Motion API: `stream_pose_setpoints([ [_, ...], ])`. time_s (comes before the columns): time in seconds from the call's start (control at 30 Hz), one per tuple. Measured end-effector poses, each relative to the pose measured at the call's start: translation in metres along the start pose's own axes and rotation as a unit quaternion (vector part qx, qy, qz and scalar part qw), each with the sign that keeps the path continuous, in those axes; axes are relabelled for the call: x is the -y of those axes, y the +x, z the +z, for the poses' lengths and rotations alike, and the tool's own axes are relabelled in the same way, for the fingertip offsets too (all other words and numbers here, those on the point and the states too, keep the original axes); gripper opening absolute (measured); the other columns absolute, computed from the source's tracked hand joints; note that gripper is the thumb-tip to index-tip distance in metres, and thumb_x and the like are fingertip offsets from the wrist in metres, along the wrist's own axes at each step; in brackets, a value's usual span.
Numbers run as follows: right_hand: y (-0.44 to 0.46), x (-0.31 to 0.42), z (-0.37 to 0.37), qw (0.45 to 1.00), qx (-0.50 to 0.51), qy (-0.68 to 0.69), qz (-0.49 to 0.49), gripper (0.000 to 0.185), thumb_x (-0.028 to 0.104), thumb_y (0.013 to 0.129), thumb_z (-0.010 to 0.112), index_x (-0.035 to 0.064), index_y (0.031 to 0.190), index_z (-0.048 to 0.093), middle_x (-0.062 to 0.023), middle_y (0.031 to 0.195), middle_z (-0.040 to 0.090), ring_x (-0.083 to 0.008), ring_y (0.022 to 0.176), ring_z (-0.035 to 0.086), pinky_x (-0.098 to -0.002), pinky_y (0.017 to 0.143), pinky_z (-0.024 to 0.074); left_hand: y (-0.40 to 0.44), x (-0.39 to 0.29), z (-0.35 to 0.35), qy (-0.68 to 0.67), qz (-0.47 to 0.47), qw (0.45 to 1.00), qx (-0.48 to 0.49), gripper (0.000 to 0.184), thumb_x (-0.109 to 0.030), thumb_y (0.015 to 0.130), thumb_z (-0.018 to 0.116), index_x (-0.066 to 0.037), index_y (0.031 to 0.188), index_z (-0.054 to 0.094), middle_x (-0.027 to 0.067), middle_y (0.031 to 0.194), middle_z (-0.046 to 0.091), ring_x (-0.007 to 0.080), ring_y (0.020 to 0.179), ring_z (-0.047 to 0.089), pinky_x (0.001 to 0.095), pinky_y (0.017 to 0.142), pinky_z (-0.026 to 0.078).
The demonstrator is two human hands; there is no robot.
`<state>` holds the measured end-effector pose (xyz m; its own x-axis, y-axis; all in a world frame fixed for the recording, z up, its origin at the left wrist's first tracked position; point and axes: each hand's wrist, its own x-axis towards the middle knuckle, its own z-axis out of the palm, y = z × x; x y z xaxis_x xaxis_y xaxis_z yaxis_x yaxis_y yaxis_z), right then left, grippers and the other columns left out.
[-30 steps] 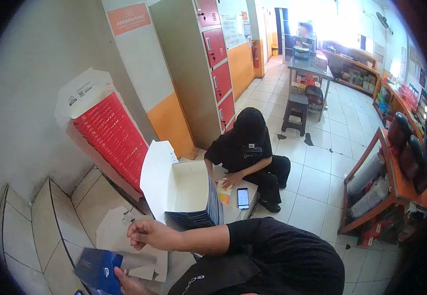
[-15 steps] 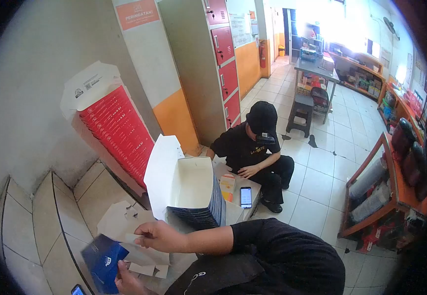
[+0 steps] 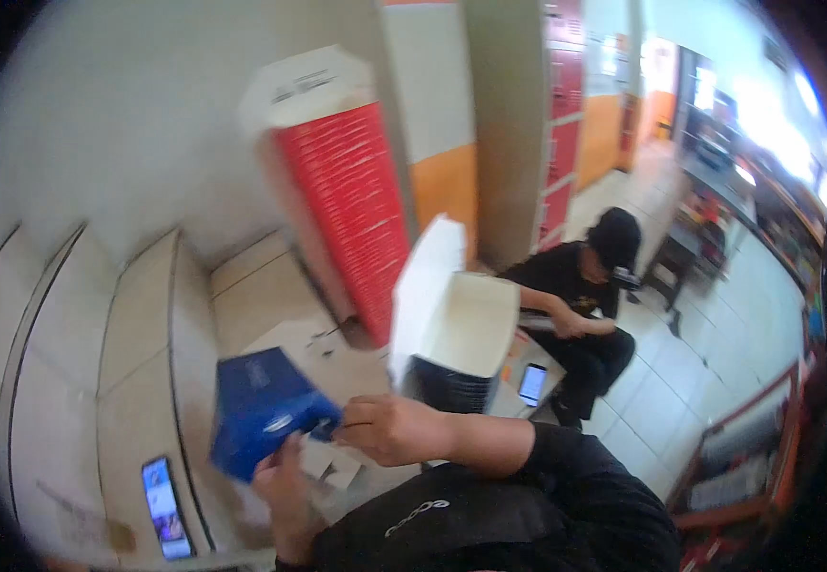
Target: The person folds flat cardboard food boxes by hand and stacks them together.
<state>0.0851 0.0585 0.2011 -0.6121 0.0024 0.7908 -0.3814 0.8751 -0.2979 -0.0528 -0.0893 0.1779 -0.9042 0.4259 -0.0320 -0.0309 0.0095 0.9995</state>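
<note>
A blue cardboard box blank (image 3: 263, 405) with a small white logo is held over the step in front of me. My left hand (image 3: 285, 481) pinches its lower edge. My right hand (image 3: 389, 429) is closed at its right-hand flap; the fingertips are blurred. Just beyond my right hand stands a stack of nested boxes (image 3: 461, 324), blue outside and cream inside, with a white lid panel raised on the left. Flat pale cardboard pieces (image 3: 337, 467) lie beneath my hands.
A tall stack of red boxes (image 3: 347, 210) leans by the wall. One phone (image 3: 165, 510) lies on the stair at left, another phone (image 3: 532, 383) beside a seated person (image 3: 575, 296). Stairs (image 3: 137, 324) rise at left; red lockers (image 3: 564, 124) stand behind.
My view has swung left, so the scene sits further right. My right hand has come to the blue blank's right edge. The seated person's hands have come together.
</note>
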Motion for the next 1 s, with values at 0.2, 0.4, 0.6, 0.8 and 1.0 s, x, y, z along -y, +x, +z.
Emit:
stream_pose_setpoints([
  [0.2, 0.008, 0.006, 0.011, 0.992, 0.007, -0.107, 0.068, 0.016, -0.002, 0.066, 0.062, -0.0003, 0.082, 0.063, -0.0126, 0.076, 0.058, -0.0281, 0.070, 0.060, -0.0353, 0.062, 0.0509, 0.005, 0.053, 0.040, 0.030, 0.330, 0.936, 0.116, 0.023, -0.010, 0.084, 0.065, 0.000, 0.104, 0.060, 0.0054, 0.092, 0.063, 0.0124, 0.080, 0.059, 0.0241, 0.072, 0.046],
  [0.4, -0.002, 0.005, 0.031, 0.987, -0.049, -0.041, 0.147, 0.020, 0.002, 0.071, 0.064, -0.0007, 0.090, 0.065, -0.0164, 0.086, 0.062, -0.0308, 0.071, 0.063, -0.0356, 0.062, 0.0526, -0.010, 0.027, 0.054, -0.093, 0.186, 0.958, 0.197, 0.017, -0.002, 0.086, 0.056, 0.000, 0.103, 0.058, 0.0052, 0.095, 0.060, 0.0123, 0.089, 0.057, 0.0267, 0.076, 0.045],
  [0.6, 0.020, -0.005, -0.005, 0.995, -0.004, 0.053, 0.080, 0.035, 0.013, 0.077, 0.067, 0.0023, 0.109, 0.060, -0.0174, 0.105, 0.059, -0.0288, 0.095, 0.060, -0.0410, 0.082, 0.0492, 0.017, 0.055, 0.018, 0.135, 0.263, 0.894, 0.335, 0.018, -0.009, 0.085, 0.058, -0.002, 0.102, 0.054, 0.0101, 0.075, 0.061, 0.0221, 0.063, 0.060, 0.0329, 0.059, 0.047],
  [0.8, 0.031, -0.025, -0.004, 0.966, 0.235, 0.066, 0.089, 0.021, 0.017, 0.078, 0.066, 0.0066, 0.096, 0.063, -0.0083, 0.100, 0.058, -0.0240, 0.101, 0.054, -0.0484, 0.104, 0.0274, 0.019, 0.056, 0.002, 0.323, 0.241, 0.811, 0.424, 0.013, -0.013, 0.084, 0.060, -0.001, 0.091, 0.060, 0.0138, 0.078, 0.062, 0.0236, 0.067, 0.061, 0.0323, 0.064, 0.047],
  [1.0, 0.029, -0.027, 0.001, 0.973, 0.200, 0.113, -0.028, 0.014, 0.011, 0.068, 0.067, 0.0012, 0.077, 0.064, -0.0067, 0.083, 0.055, -0.0254, 0.082, 0.055, -0.0397, 0.076, 0.0424, 0.018, 0.051, -0.006, 0.158, 0.039, 0.848, 0.505, 0.018, -0.010, 0.084, 0.062, -0.002, 0.100, 0.062, 0.0070, 0.085, 0.067, 0.0126, 0.073, 0.061, 0.0292, 0.069, 0.047],
])
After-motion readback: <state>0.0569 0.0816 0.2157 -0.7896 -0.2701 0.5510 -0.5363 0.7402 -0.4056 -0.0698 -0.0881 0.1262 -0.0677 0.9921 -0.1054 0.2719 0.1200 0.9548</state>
